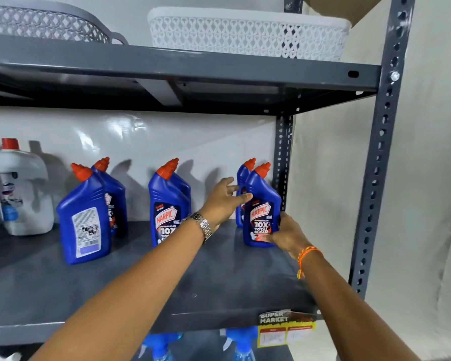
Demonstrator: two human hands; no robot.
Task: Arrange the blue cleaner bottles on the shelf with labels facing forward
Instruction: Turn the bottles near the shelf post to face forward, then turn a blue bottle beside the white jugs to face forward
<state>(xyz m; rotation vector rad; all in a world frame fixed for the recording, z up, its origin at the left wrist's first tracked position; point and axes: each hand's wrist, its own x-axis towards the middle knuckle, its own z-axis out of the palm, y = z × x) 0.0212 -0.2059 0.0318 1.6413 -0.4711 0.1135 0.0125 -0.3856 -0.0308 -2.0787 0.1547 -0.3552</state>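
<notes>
Several blue cleaner bottles with red caps stand in pairs on the dark grey shelf (141, 282). At the right, the front bottle (262, 204) shows its Harpic label forward; my right hand (287, 234) grips its lower right side. My left hand (223, 201) touches its left shoulder with the fingers spread. A second bottle (242, 175) stands behind it, mostly hidden. The middle front bottle (167, 204) faces forward, another one behind it. The left front bottle (85, 217) shows its white back label; the bottle behind it (115, 194) faces forward.
A white jug with a red cap (24, 194) stands at the far left of the shelf. Grey basket (44, 24) and white basket (248, 35) sit on the shelf above. A perforated upright post (380, 157) bounds the right side. Spray bottles (240, 342) show below.
</notes>
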